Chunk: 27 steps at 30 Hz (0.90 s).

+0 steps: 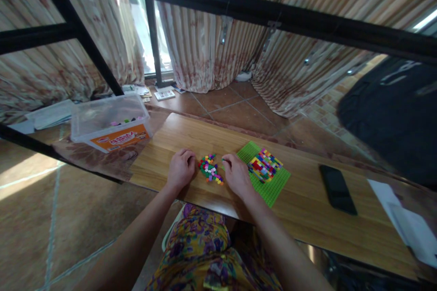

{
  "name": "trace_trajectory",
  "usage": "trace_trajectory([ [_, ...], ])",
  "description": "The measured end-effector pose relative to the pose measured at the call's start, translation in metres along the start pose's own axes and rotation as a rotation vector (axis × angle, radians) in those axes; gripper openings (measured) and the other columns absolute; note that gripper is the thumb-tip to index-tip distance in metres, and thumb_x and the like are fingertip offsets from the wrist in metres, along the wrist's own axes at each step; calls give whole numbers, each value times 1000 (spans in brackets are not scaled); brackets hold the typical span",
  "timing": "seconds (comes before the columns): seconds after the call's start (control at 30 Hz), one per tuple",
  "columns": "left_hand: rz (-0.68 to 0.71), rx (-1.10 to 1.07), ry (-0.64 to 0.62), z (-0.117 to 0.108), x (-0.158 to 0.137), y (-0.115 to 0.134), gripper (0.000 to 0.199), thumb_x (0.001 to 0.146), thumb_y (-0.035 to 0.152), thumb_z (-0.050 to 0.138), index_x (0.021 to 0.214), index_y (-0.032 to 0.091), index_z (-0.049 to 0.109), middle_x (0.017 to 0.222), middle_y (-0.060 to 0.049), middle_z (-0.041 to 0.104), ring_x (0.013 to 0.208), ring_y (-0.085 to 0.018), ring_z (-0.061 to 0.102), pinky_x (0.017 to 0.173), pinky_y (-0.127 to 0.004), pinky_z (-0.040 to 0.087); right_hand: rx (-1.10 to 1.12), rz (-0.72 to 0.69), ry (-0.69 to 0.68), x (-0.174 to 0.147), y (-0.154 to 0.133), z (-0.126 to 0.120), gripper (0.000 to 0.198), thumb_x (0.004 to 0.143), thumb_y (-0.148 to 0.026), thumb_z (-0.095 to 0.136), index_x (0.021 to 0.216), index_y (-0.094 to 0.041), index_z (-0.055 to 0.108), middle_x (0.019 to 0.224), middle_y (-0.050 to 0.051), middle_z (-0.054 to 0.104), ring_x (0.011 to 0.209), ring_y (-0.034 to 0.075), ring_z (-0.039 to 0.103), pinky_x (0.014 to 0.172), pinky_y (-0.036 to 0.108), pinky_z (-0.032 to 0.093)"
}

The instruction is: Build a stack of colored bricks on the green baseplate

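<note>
A loose pile of small coloured building bricks (210,170) lies on the wooden table (300,223) between my two hands. Just left of the pile rests my left hand (182,169), its fingers curled and closed; whatever may be inside them is hidden. On the pile's other side, my right hand (236,173) is pinched, with a bit of a small dark green brick showing at the fingertips. That hand partly covers the left edge of a green studded baseplate (275,193). Tightly packed multicoloured bricks (266,165) form a patch on the plate.
A clear plastic tub (109,120) with an orange label holds some bricks, left of the table. A black phone (337,189) and white papers (406,218) lie to the right. A dark metal bar (218,2) crosses overhead, before striped curtains (201,50).
</note>
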<state>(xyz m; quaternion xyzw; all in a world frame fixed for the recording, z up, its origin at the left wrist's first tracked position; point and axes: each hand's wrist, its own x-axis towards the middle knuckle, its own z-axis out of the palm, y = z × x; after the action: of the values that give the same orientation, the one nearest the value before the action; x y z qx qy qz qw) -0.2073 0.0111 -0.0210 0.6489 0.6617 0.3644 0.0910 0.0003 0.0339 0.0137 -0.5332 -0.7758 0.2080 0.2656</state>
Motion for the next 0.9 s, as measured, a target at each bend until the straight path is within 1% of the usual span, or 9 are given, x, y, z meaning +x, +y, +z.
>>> trace_trajectory([
  [0.1,-1,-4,-6,0,0,0,18,87,23,49,84,21,67,94,-6,68,92,-21,62,88,-36,49,88,26,51,-11,1,-6,25,90,-22,44,101,-19,67,96,8,70,90,19,63,83,32,47],
  [0.27,10,-1,-4,-1,1,1,18,86,21,48,83,21,66,93,-6,68,91,-21,62,87,-35,49,201,88,108,-23,1,-12,25,89,-25,46,95,-20,69,95,8,72,90,20,65,84,33,49],
  [0.4,23,2,-4,-2,1,2,18,86,21,48,82,20,66,92,-7,67,90,-21,61,86,-34,49,275,167,157,-31,2,-9,24,88,-28,48,92,-19,70,94,8,73,87,20,66,83,33,49],
  [0.53,31,-2,-1,-2,1,1,18,86,21,48,82,20,66,91,-7,67,89,-20,61,86,-34,49,309,227,159,-38,5,-3,26,86,-30,49,94,-18,70,93,8,73,84,20,66,79,33,51],
  [0.7,17,-5,-1,-1,1,0,18,86,21,48,83,20,66,92,-7,67,90,-21,61,86,-35,49,324,233,165,-41,7,4,26,86,-30,49,93,-20,71,92,7,74,81,19,67,75,32,52],
  [0.9,11,-1,3,-1,1,0,18,86,21,49,83,21,66,92,-7,67,90,-21,62,86,-35,49,326,225,158,-41,3,9,26,86,-29,49,94,-21,72,91,7,74,83,20,68,80,34,52],
])
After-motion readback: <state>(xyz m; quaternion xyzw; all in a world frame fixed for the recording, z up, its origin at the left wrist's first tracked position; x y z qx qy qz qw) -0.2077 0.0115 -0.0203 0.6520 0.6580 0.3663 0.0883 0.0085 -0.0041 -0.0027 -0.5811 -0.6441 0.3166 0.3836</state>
